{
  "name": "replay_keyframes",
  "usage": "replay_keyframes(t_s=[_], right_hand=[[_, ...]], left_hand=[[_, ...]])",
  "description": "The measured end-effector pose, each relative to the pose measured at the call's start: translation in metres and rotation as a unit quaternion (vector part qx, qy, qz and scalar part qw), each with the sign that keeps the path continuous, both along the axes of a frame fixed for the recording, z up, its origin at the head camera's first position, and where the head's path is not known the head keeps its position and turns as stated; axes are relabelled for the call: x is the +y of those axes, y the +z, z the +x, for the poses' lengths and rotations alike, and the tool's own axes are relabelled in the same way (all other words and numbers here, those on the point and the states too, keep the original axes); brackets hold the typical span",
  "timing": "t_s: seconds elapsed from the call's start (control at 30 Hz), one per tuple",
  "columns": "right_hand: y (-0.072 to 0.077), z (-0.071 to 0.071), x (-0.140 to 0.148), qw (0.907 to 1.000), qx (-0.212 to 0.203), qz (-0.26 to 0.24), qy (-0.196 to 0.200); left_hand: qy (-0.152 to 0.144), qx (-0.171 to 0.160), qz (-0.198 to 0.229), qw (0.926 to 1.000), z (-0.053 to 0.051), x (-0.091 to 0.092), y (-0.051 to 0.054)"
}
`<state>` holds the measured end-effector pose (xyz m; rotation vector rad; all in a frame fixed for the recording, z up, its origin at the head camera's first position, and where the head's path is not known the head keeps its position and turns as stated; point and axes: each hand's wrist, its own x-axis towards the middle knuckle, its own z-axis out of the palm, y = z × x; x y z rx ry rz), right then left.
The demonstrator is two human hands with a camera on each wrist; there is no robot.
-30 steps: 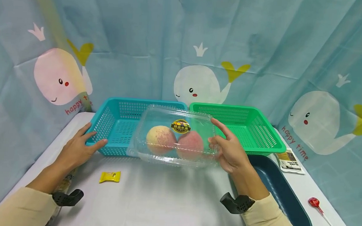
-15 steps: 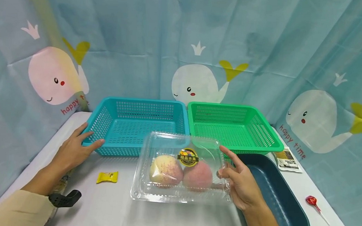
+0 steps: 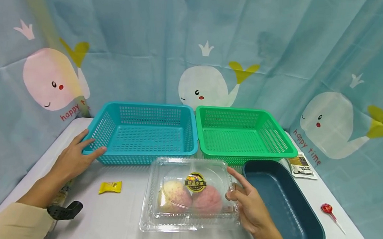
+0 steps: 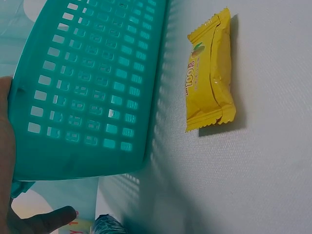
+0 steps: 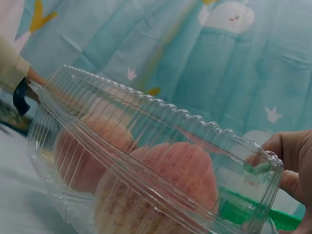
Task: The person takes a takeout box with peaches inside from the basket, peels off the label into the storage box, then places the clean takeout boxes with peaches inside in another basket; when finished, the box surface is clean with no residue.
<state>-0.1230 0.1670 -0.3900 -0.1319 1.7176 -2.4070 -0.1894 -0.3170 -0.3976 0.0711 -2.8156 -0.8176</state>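
Since the earlier head frame, the clear box [image 3: 175,172] and the right hand [image 3: 252,205] have come down and back toward the person; the left hand [image 3: 75,160] has kept its place. From my remote station I record the right hand holding the clear box at its right end, index finger extended along the edge. I find the left hand spread, at the near left corner of the blue basket [image 3: 147,137], carrying nothing. The clear box lies between the hands, closer to the right, with a yellowish peach [image 3: 175,197] and a pink peach [image 3: 207,201] side by side inside. I cannot confirm whether its base touches the desk [image 3: 113,220].

In my judgement, support at one end may let the far end sag and the fruit roll. I would keep the box level, the hold firm without denting thin plastic, and use the left hand if it wavers.

Right of the left hand, slightly nearer the person, I note a yellow packet [image 3: 110,187]. Beyond the right hand stands the green basket [image 3: 231,140]; just to its right, the dark tray [image 3: 285,202]; farther right, a printed sachet [image 3: 302,166] and a lollipop [image 3: 327,208].
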Motion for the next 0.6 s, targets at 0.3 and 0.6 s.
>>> replay_keyframes(t_s=[0.3, 0.6], right_hand=[[-0.017, -0.007, -0.001, 0.9999, 0.002, 0.012, -0.01], [-0.025, -0.014, -0.004, 0.9982, 0.011, 0.044, -0.04]], left_hand=[[-0.001, 0.0, 0.0, 1.0, -0.001, 0.0, 0.0], [-0.001, -0.001, 0.0, 1.0, -0.001, -0.002, -0.001]])
